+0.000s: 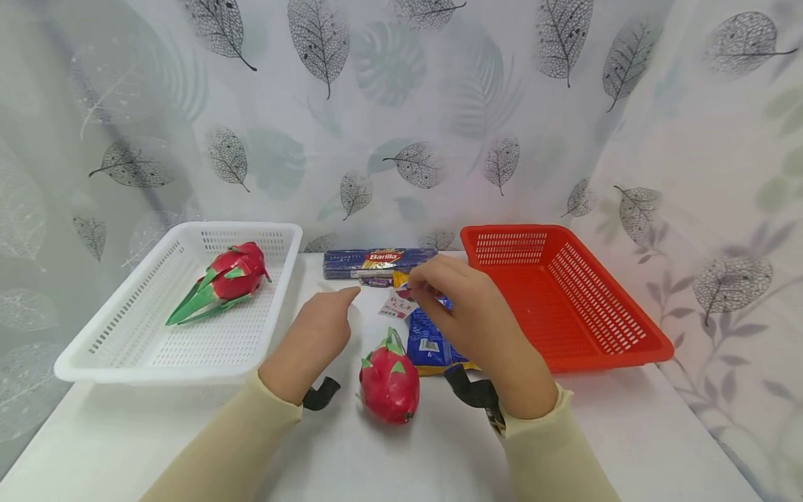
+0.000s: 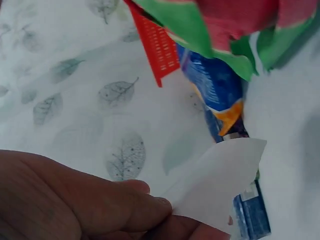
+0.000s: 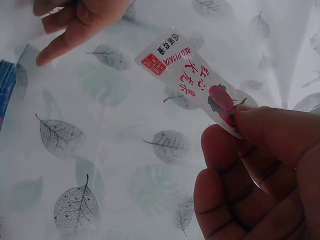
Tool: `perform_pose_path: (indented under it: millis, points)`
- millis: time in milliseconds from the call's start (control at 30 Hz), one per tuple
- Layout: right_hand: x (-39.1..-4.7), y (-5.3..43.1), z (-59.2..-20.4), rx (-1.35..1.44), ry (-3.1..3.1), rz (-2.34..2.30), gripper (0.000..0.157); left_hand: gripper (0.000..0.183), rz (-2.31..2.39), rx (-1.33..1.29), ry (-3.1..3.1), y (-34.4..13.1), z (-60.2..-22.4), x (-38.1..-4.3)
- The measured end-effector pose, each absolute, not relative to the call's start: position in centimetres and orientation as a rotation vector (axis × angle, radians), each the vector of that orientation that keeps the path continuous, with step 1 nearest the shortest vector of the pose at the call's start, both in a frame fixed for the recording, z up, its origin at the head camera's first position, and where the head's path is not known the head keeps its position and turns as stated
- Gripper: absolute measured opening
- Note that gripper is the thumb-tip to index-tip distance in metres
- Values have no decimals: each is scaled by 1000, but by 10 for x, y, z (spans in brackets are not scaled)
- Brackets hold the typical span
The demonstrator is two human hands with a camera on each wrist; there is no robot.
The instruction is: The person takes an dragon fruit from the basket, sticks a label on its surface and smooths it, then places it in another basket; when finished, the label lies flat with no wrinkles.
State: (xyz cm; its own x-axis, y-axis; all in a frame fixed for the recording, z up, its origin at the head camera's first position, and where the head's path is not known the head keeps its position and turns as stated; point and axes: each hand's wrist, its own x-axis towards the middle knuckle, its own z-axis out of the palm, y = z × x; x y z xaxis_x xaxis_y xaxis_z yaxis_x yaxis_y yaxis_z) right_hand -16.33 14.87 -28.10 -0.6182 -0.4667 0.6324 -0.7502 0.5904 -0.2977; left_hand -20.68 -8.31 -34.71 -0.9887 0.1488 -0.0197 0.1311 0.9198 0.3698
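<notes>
My right hand point(image 1: 464, 300) pinches a translucent label point(image 3: 195, 80) between thumb and forefinger. The label carries red lettering that reads RED PITAYA and a small fruit picture. In my left hand point(image 2: 105, 200) a blank white paper piece point(image 2: 220, 182) is pinched, its free end curving outward; the head view hardly shows it. Between my wrists, on the white table, lies a red dragon fruit point(image 1: 390, 387) with green tips. The label hangs over the table beyond this fruit, with the left hand a short way to its left.
A white basket point(image 1: 169, 373) at left holds another dragon fruit point(image 1: 235, 275) with long green leaves. To the right stands a red basket point(image 1: 539, 314). A blue Barilla spaghetti pack point(image 1: 351, 263), a small purple wrapper point(image 1: 378, 282) and a blue bag point(image 1: 429, 341) lie between them.
</notes>
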Motion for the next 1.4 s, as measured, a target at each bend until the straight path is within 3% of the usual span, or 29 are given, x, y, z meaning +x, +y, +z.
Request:
perform_pose_path:
  millis: [333,633,867,1000,1400]
  points:
    - [-165,149,-280,931,-2354,750,24,53,520,299,3043,-75,-346,-196]
    - [-167,155,-281,861,-2358,746,21,75,607,549,2675,-47,-349,-164]
    - [-170,158,-281,804,-2417,792,23,68,734,488,2655,-57,-358,-183]
    - [-177,158,-284,748,-2550,876,32,68,895,456,2659,-68,-363,-199]
    - [-202,148,-316,932,-2944,1018,48,89,795,531,2599,-88,-366,-210]
